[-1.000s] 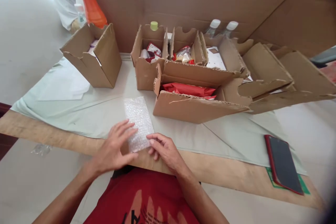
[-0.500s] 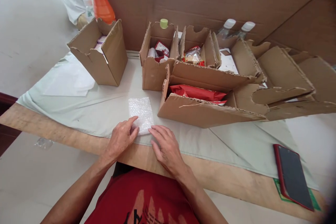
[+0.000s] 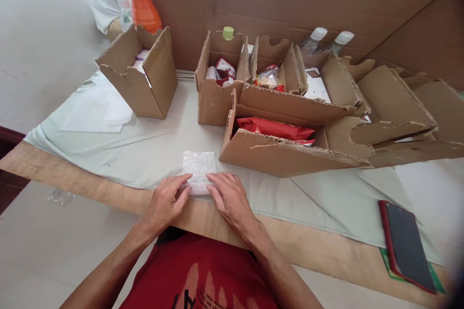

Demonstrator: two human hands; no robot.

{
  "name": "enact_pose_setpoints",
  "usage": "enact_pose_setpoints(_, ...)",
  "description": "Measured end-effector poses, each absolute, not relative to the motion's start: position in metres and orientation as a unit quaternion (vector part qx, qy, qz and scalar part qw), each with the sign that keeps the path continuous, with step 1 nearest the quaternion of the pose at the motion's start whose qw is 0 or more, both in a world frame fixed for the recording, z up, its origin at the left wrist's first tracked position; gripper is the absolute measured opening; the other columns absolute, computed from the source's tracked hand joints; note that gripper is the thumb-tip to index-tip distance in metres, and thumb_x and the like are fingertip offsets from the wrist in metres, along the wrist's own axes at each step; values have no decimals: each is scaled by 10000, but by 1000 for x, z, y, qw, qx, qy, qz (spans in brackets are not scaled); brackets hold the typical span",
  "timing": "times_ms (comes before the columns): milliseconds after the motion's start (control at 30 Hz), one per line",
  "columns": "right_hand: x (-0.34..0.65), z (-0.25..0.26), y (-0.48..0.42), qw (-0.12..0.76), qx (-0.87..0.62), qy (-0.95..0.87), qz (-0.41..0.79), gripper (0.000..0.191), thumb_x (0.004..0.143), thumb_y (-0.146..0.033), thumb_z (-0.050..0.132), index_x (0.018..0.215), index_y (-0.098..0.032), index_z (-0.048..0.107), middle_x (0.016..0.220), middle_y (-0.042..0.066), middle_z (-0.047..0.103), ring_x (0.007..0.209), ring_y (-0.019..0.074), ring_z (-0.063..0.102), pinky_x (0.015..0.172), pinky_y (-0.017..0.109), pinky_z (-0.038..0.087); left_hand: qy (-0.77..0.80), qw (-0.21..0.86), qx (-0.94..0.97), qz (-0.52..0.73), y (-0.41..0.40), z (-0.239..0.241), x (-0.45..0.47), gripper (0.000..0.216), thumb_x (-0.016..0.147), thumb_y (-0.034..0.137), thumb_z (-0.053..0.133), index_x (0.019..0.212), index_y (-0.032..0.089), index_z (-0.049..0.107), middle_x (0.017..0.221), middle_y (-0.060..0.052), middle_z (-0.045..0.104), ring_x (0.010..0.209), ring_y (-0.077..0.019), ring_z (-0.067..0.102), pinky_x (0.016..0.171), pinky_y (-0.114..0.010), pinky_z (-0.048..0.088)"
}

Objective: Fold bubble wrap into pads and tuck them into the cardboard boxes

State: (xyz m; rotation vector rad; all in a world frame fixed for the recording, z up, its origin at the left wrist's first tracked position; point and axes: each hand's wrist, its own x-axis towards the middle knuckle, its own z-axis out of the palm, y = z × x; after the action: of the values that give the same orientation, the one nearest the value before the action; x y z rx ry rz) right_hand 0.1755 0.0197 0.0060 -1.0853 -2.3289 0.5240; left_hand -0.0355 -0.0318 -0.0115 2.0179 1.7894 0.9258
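Observation:
A small piece of clear bubble wrap (image 3: 199,164) lies on the pale green cloth close to the table's front edge. Its near side is doubled into a thicker strip. At its left near corner, my left hand (image 3: 168,200) pinches that strip between thumb and forefinger. My right hand (image 3: 232,198) grips the opposite corner the same way, thumb at the near edge and fingers on top. Whether anything lies inside the fold cannot be made out.
Open cardboard bins stand behind, one with red packets (image 3: 275,129). A separate cardboard box (image 3: 145,87) is at left, beside thin white sheets (image 3: 97,111). An orange bottle (image 3: 143,2) stands behind it. A phone (image 3: 409,244) lies at the right edge. Another person's sleeve shows upper left.
The bubble wrap has moved nearer to me, straightened and become shorter, its near side now doubled over. Both hands have closed onto its near corners; before, they rested more loosely at its sides.

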Motion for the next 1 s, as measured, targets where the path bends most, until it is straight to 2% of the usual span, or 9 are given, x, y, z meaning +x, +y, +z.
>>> enact_pose_setpoints(100,177,4,17,281,-402,-863,124,257,1016,-208,503,1214,-184,665,1177,112,712,1116,261,608,915,407,465,645,123,693,299,-14,-19,-35,293,960,250,531,1220,193,653,945,-61,730,821,-206,677,792,-345,551)
enact_pose_setpoints(233,175,-4,19,215,-360,-901,111,294,959,-135,551,1222,-210,658,1298,104,678,1270,297,548,983,462,444,636,64,704,311,-8,-21,-35,260,981,262,531,1197,182,652,1062,-110,690,989,-260,656,878,-398,538)
enact_pose_setpoints(333,174,-7,22,217,-364,-896,135,268,973,-116,528,1173,-210,680,1197,86,729,1247,293,573,977,462,443,585,68,738,329,-23,-16,-35,250,976,267,568,1206,196,636,1137,-112,682,1090,-273,626,950,-416,500)
enact_pose_setpoints(433,177,-3,19,223,-372,-878,202,247,992,-145,528,1162,-222,691,1057,64,757,1108,251,633,951,422,461,558,128,754,322,-38,-10,-36,283,978,210,554,1259,202,592,1078,-81,705,1029,-241,631,926,-394,486)
enact_pose_setpoints(500,181,2,14,222,-379,-872,216,257,990,-155,536,1198,-211,676,1079,72,746,1062,242,634,921,405,476,569,144,745,318,-38,-9,-36,298,985,193,537,1279,196,581,1011,-66,715,950,-225,635,883,-379,490)
enact_pose_setpoints(633,181,5,8,234,-397,-877,137,306,962,-165,572,1260,-177,640,1277,138,658,1177,291,567,955,447,458,622,88,723,287,-20,-16,-35,271,977,254,550,1221,172,636,959,-87,709,887,-258,628,826,-406,509)
enact_pose_setpoints(733,174,-1,14,205,-368,-900,113,286,931,-151,612,1210,-195,659,1286,130,650,1233,302,540,1005,465,420,648,84,695,301,-15,-16,-35,273,974,307,544,1185,184,666,1030,-109,695,960,-274,637,861,-419,525)
enact_pose_setpoints(867,165,-7,25,253,-392,-871,156,208,954,-117,569,1104,-202,686,1136,84,721,1096,251,614,933,414,430,687,196,572,403,-34,-6,-35,316,941,408,576,1155,198,678,1028,-89,685,941,-235,657,822,-360,557)
enact_pose_setpoints(1000,167,3,15,315,-408,-807,288,194,970,-145,558,1085,-219,696,1036,42,748,977,204,634,911,368,429,679,430,384,455,-51,-1,-31,641,802,501,716,1326,157,584,1037,-87,703,839,-209,669,743,-331,576)
